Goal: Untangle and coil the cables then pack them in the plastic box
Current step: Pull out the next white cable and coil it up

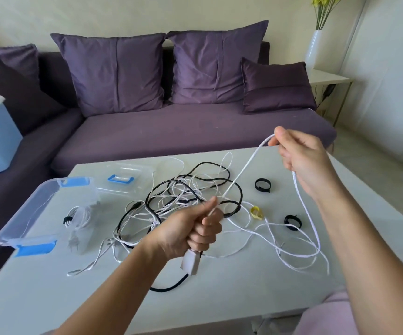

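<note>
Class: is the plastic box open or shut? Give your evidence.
Open. The plastic box has no lid on it; its lid lies flat on the table beside it.

Left forearm (113, 274) and right forearm (365, 250), 2 in all, bare from wrist to frame edge; pale pink garment (328, 315) low on the right, soft and smooth

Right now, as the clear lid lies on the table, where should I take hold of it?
Probably by its blue handle, from above: the lid lies flat, handle facing up, and its edges seem to sit flush on the table.
</note>
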A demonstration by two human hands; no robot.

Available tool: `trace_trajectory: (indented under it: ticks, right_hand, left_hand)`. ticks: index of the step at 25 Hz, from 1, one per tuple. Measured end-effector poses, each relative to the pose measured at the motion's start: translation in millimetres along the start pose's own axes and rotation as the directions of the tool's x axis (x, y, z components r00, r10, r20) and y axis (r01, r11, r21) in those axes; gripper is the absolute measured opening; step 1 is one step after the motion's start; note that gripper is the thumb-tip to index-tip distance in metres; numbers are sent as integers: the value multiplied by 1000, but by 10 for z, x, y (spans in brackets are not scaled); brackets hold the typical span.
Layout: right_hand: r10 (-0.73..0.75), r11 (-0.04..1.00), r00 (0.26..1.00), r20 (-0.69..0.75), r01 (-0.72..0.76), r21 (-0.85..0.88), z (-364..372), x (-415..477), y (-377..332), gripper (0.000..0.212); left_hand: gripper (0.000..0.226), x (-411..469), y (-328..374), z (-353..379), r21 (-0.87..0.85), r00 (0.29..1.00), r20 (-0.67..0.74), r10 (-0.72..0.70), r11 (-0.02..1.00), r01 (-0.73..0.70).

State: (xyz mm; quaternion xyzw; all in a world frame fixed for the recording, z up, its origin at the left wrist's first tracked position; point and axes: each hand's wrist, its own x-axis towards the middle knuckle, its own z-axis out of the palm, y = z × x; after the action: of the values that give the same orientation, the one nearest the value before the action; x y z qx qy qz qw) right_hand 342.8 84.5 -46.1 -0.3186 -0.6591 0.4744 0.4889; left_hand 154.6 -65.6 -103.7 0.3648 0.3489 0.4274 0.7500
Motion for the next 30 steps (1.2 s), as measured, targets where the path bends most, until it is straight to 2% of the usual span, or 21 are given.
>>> trace_trajectory:
  ticks: [3,6,9,11,16,17,18,19,20,22,24,25,27,29,30]
  right_hand:
    - [65,970,998,2,-63,-233,17,3,245,30]
    - [47,894,993,105,5,-448,140,-49,385,24]
    - [8,807,986,165,91,-584,315,-185,445,26]
    - [0,748,967,253,168,-643,446,-303,496,26]
    - [101,509,832,545,427,-747,678,-578,626,28]
    - [104,499,789,606,486,-718,720,-655,611,28]
    - [90,508,743,664,539,-672,763,-737,592,27]
    - [59,522,702,710,585,-621,809,-811,560,26]
    - [34,536,672,739,612,-581,852,-873,524,26]
    - [-4,543,627,779,656,-525,916,-958,473,25]
    - [-64,502,591,804,715,-486,960,-1017,462,25]
    - [-92,498,582,808,730,-469,961,-1033,449,26]
    - [-117,568,571,812,710,-417,935,-1036,387,28]
    - [-116,633,559,821,678,-373,872,-997,290,25]
    - [-148,638,576,804,677,-368,822,-957,246,22]
  left_hand:
    - [23,-58,61,-53,-247,958,274,78,969,-8]
    - [27,-189,106,-13,-345,933,340,114,939,11]
    - [38,-304,190,35,-403,949,298,102,915,28]
    - [36,-338,223,-32,-477,970,186,159,877,-53]
    - [29,-354,320,-290,-603,960,-30,277,761,-239]
    - [29,-316,320,-306,-532,939,-162,302,775,-341]
    - [31,-292,320,-310,-366,880,-358,313,819,-441]
    - [33,-271,302,-315,-141,772,-520,366,855,-500]
    - [33,-237,276,-294,59,667,-611,427,864,-500]
    - [34,-143,178,-266,366,529,-655,540,838,-404]
    - [34,-58,50,-285,649,433,-630,644,743,-161]
    - [33,-26,-20,-308,740,430,-583,689,669,-69]
    - [33,19,-118,-313,826,505,-479,718,564,-19]
    - [32,39,-174,-296,863,651,-394,649,506,19]
    - [29,24,-174,-275,871,743,-361,563,489,53]
